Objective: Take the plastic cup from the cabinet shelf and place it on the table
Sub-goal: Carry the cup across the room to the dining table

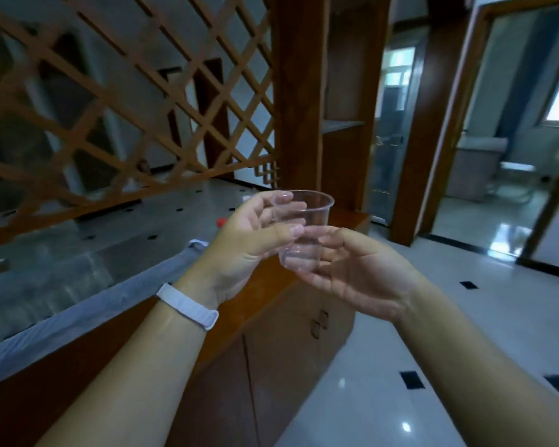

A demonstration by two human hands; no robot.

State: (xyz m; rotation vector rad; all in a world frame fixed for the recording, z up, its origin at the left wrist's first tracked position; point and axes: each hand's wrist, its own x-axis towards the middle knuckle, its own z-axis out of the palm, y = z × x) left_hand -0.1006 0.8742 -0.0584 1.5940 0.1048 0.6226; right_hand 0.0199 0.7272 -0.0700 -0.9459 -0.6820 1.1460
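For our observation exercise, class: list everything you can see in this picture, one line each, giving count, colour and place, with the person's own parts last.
cup: one, clear plastic, upright in mid-air at centre, held by both hands
lattice: one, brown wood, upper left above the counter
counter: one, grey glossy top, left
cabinet doors: two, brown wood, below the counter
red object: one, small, on the counter; too blurred to identify
shelf unit: one, brown wood, behind the cup
floor: pale glossy tiles with small black insets, right
doorway: one, wood-framed, upper right, bright room beyond
wristband: one, white, on the left wrist
left hand: grips the cup's side
right hand: cradles the cup's base
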